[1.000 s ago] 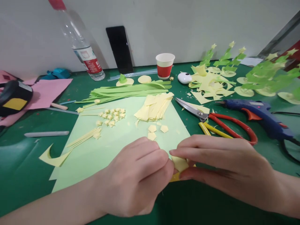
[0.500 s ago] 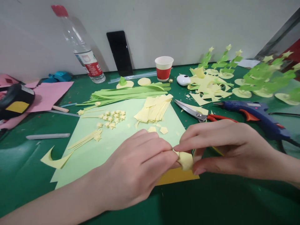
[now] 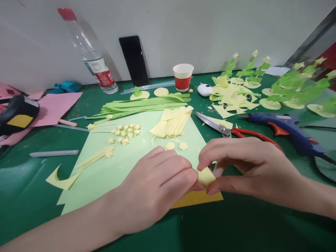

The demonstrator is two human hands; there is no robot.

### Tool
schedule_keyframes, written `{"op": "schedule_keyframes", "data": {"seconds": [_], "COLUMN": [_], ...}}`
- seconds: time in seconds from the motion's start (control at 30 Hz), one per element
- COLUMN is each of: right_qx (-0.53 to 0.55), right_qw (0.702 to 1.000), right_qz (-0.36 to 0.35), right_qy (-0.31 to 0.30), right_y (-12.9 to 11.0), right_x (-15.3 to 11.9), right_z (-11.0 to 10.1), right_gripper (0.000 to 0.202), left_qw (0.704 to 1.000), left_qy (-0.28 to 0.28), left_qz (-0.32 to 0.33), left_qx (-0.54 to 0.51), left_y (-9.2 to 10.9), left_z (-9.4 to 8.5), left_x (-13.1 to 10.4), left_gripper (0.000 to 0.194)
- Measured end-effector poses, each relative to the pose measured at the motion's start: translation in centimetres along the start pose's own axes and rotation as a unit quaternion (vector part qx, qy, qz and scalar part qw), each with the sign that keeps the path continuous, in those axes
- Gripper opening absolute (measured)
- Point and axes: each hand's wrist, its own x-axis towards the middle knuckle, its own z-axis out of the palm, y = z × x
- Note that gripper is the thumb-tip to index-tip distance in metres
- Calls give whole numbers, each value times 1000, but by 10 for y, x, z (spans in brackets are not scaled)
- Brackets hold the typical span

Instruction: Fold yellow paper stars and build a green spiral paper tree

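Note:
A pale yellow paper strip (image 3: 206,176) is held in the air between my two hands, bent into a fold. My left hand (image 3: 161,187) is closed on its left end, the fingertips hidden behind the knuckles. From the other side, my right hand (image 3: 246,168) pinches the strip's right part between thumb and fingers. Just beyond my hands, flat pentagons of folded paper (image 3: 183,146) and a stack of yellow paper strips (image 3: 172,121) lie on light green sheets (image 3: 105,182). Small folded paper stars (image 3: 126,132) sit in a cluster to the left.
Red-handled scissors (image 3: 225,130) and a blue glue gun (image 3: 283,122) lie at the right. Farther back stand a paper cup (image 3: 183,77), a phone (image 3: 134,60) and a plastic bottle (image 3: 101,71). Green strips (image 3: 144,105) and yellow scraps (image 3: 236,96) lie before the wall.
My right hand has shifted slightly left, and its fingers have changed their hold on the strip. The strip's fold now shows a flatter face. My left hand stays nearly in place.

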Motion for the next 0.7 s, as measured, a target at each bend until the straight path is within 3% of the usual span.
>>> {"op": "schedule_keyframes", "data": {"seconds": [0.17, 0.4, 0.6, 0.7], "right_qx": [20, 87, 108, 121], "right_qw": [1000, 996, 992, 991], "right_qz": [-16, -32, -40, -11], "right_qy": [-4, 8, -56, -55], "right_y": [-1, 3, 3, 3], "right_x": [-2, -6, -3, -2], "right_z": [4, 13, 1, -3], "right_gripper": [8, 10, 9, 8], "left_qw": [1000, 998, 997, 998], "left_qy": [-3, 45, 21, 18], "left_qz": [-6, 2, 14, 17], "left_qx": [-30, -43, -79, -61], "left_y": [-1, 5, -1, -4], "left_z": [4, 8, 3, 0], "left_x": [-5, -10, -7, -5], "left_gripper": [28, 20, 14, 14]}}
